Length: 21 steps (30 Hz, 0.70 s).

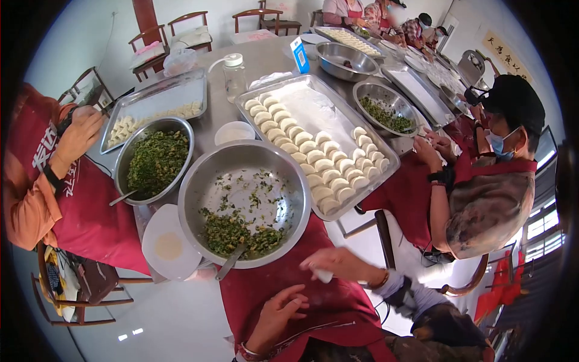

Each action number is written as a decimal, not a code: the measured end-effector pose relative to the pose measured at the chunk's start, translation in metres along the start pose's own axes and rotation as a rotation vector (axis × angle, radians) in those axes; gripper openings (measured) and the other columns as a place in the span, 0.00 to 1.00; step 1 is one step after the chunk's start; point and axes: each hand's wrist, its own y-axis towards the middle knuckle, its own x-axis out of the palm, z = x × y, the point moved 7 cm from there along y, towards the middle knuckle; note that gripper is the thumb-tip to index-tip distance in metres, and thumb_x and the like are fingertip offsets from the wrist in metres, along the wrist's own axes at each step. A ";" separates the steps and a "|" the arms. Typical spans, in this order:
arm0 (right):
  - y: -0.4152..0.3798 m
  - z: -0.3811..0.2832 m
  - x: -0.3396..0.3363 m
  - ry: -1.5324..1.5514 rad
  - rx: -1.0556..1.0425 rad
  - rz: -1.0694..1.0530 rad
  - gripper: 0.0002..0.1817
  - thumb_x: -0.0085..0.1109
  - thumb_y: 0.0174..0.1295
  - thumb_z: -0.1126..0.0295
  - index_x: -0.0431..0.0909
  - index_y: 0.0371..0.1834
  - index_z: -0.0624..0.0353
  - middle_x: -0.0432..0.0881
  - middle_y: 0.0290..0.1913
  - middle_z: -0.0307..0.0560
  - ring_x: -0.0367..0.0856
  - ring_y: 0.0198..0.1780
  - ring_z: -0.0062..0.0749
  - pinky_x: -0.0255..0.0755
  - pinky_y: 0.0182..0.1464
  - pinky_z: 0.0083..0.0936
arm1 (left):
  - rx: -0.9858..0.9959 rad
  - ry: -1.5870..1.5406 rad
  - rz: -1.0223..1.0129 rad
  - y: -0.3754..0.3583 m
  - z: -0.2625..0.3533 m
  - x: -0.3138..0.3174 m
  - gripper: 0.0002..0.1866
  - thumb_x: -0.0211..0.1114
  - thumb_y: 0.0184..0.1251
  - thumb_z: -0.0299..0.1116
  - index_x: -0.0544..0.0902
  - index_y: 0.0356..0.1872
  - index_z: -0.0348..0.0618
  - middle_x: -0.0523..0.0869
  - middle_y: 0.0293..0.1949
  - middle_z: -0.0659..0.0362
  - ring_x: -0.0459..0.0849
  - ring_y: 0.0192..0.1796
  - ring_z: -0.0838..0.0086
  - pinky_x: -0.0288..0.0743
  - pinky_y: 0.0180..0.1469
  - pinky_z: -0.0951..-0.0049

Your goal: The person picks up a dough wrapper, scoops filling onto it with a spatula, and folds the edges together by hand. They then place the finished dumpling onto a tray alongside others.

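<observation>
My right hand (342, 264) is raised over my red apron, slightly blurred, with a white dumpling (324, 276) partly showing under its fingers. Lower and to the left, my left hand (278, 315) is held over my lap with fingers loosely curved and apart, nothing visible in it. In front of both hands stands a large metal bowl (188, 199) with some chopped green filling (220, 232) in the bottom. A spoon (232, 262) leans over its near rim. Beyond my right hand, a metal tray (386, 158) carries rows of folded dumplings (325, 163).
A white plate (181, 265) with one round wrapper (169, 246) lies left of the bowl. Another filling bowl (188, 145), a dumpling tray (196, 81) and a glass jar (234, 81) stand beyond. Co-workers in red aprons sit at left and right; several more people are farther along.
</observation>
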 end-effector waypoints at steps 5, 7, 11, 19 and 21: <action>0.010 -0.045 -0.114 -0.227 0.021 0.358 0.12 0.56 0.67 0.66 0.79 0.48 0.61 0.82 0.33 0.38 0.81 0.31 0.17 0.76 0.26 0.17 | -0.041 0.006 0.020 0.011 0.009 -0.002 0.21 0.54 0.71 0.30 0.70 0.63 0.35 0.79 0.47 0.57 0.80 0.50 0.74 0.78 0.49 0.76; 0.023 -0.077 -0.151 -0.420 -0.209 0.482 0.10 0.57 0.66 0.66 0.78 0.42 0.63 0.80 0.31 0.39 0.80 0.27 0.19 0.76 0.24 0.19 | -0.061 0.010 0.012 0.017 0.010 0.000 0.21 0.54 0.71 0.30 0.70 0.63 0.35 0.79 0.48 0.57 0.80 0.50 0.74 0.78 0.49 0.76; 0.073 -0.096 -0.218 -0.482 -0.114 0.626 0.11 0.63 0.59 0.67 0.77 0.39 0.63 0.80 0.33 0.42 0.79 0.34 0.25 0.72 0.37 0.25 | -0.113 0.007 0.020 0.025 0.007 0.000 0.22 0.54 0.71 0.29 0.69 0.63 0.35 0.79 0.48 0.57 0.80 0.50 0.74 0.78 0.49 0.75; 0.183 -0.095 -0.291 -0.944 -0.337 0.508 0.15 0.64 0.51 0.69 0.82 0.43 0.58 0.84 0.38 0.53 0.82 0.42 0.44 0.73 0.47 0.33 | -0.174 -0.034 0.104 0.039 0.008 -0.010 0.22 0.54 0.71 0.31 0.69 0.64 0.35 0.78 0.49 0.56 0.80 0.51 0.72 0.78 0.50 0.73; 0.204 -0.075 -0.309 -0.896 -0.311 0.457 0.17 0.63 0.50 0.71 0.83 0.45 0.57 0.85 0.40 0.52 0.82 0.42 0.42 0.73 0.47 0.32 | -0.227 -0.004 0.148 0.042 0.016 -0.011 0.23 0.54 0.71 0.31 0.68 0.64 0.36 0.78 0.49 0.56 0.80 0.51 0.72 0.78 0.50 0.73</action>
